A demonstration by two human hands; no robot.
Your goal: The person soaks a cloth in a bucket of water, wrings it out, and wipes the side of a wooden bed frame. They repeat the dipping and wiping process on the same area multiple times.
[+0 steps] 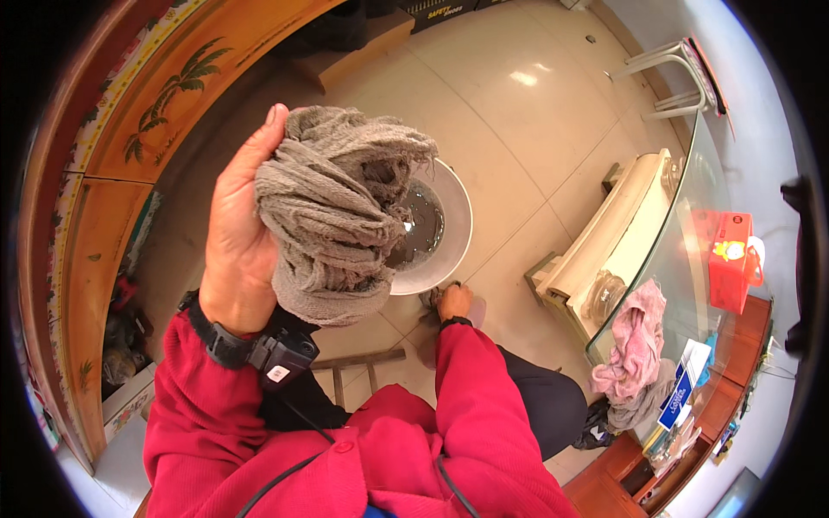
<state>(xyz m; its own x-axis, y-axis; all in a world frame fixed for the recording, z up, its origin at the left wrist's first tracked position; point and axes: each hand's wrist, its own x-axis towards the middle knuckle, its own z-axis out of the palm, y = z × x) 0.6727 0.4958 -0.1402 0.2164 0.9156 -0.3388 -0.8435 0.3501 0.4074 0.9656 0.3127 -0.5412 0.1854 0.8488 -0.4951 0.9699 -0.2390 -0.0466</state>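
Note:
My left hand point(240, 246) is raised close to the camera and closed round a bunched, damp-looking grey cloth point(332, 216). The cloth hangs in thick folds, with a frayed edge on its right side. Behind and below it stands a pale round bucket point(459, 226) with dark water point(425, 226) inside; the cloth hides its left part. My right hand point(455, 302) is much lower, near the bucket's bottom right rim. Its fingers look closed, and a small greyish bit shows beside them that I cannot make out.
Right of me is a glass-topped table point(691, 181) bearing a pink cloth point(637, 337), a red box point(730, 263) and a blue-and-white packet point(682, 386). A wooden cabinet point(121, 207) stands at left. A white-legged stool point(678, 82) is far right. Tiled floor point(509, 121) lies ahead.

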